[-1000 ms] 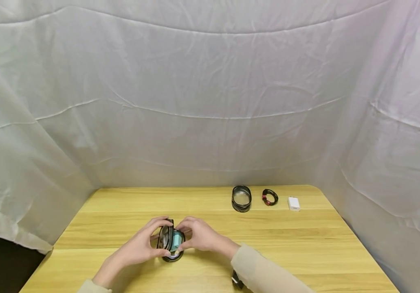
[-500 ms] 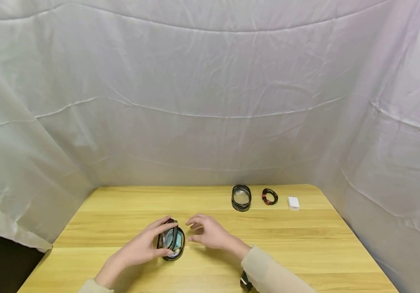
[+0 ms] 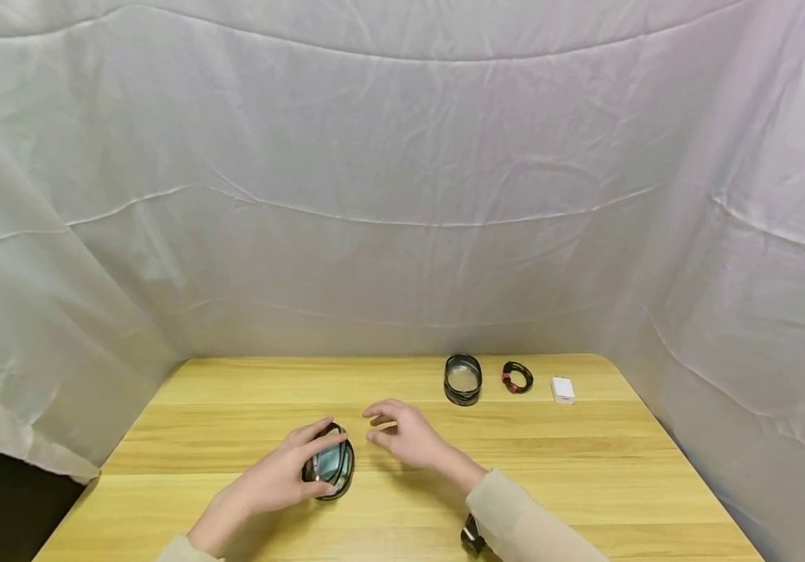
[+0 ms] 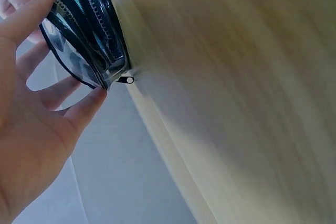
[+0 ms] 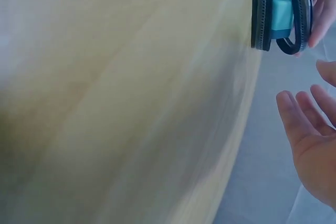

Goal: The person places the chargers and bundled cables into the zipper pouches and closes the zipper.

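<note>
My left hand holds the lid of a small clear zippered case with black trim, thumb on the near side and fingers on the far side. The lid is tilted partway over the base, as the right wrist view shows, with a teal block between the two halves. A zipper pull sticks out from the case's edge in the left wrist view. To the right of the case, my right hand hovers apart from it, fingers loosely bent and holding nothing.
Farther back on the wooden table stand a second black-trimmed clear case, a coiled black cable with a red tie and a white charger plug. A black object shows partly beside the right sleeve. Grey cloth surrounds the table.
My right hand has let go of the case and drawn back to the right. The left hand has tipped the lid down over the teal block.
</note>
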Demonstrator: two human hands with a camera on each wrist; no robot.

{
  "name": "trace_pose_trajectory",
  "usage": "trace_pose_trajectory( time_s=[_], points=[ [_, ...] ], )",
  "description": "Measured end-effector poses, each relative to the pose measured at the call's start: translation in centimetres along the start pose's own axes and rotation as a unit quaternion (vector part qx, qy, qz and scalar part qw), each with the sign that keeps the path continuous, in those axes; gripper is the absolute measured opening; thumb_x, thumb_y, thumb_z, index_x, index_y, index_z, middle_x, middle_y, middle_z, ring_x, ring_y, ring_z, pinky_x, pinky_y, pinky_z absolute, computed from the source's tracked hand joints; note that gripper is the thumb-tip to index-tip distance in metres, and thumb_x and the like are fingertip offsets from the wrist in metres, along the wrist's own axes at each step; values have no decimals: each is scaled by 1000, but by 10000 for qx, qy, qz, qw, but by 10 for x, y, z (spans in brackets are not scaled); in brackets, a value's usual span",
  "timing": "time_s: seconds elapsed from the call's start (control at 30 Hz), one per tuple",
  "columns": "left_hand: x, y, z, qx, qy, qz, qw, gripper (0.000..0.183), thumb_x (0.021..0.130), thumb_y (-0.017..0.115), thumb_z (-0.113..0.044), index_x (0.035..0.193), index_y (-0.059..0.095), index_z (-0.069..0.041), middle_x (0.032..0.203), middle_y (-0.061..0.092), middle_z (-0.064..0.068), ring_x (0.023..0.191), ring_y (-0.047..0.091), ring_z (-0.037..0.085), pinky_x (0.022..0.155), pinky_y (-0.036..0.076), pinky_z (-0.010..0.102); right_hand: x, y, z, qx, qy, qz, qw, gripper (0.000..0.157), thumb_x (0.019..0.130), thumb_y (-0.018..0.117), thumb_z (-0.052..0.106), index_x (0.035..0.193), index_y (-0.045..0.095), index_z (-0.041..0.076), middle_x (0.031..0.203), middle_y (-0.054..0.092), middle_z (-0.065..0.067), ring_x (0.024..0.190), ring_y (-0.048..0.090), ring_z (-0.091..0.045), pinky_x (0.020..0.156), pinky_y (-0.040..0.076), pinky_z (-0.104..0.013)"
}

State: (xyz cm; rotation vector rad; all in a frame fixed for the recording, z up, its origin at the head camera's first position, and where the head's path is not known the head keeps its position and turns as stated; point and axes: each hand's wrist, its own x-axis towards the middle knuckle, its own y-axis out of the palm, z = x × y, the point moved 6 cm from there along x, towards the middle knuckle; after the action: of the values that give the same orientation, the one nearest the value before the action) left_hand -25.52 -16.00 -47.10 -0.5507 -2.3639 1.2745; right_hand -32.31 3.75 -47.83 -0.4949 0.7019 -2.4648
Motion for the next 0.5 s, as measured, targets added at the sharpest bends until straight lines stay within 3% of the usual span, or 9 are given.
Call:
trace_pose_trajectory(
  time_s=[0.5],
  points=[
    [2, 11, 0, 528, -57, 112, 9985, 72, 89, 83, -38, 152, 54, -18, 164, 36, 20, 143, 41, 46, 93, 54, 68, 9, 5, 7, 7, 25, -120, 9999, 30, 102, 67, 11, 132, 67, 6, 136, 63, -8, 119, 67, -28, 97, 58, -31]
  ],
)
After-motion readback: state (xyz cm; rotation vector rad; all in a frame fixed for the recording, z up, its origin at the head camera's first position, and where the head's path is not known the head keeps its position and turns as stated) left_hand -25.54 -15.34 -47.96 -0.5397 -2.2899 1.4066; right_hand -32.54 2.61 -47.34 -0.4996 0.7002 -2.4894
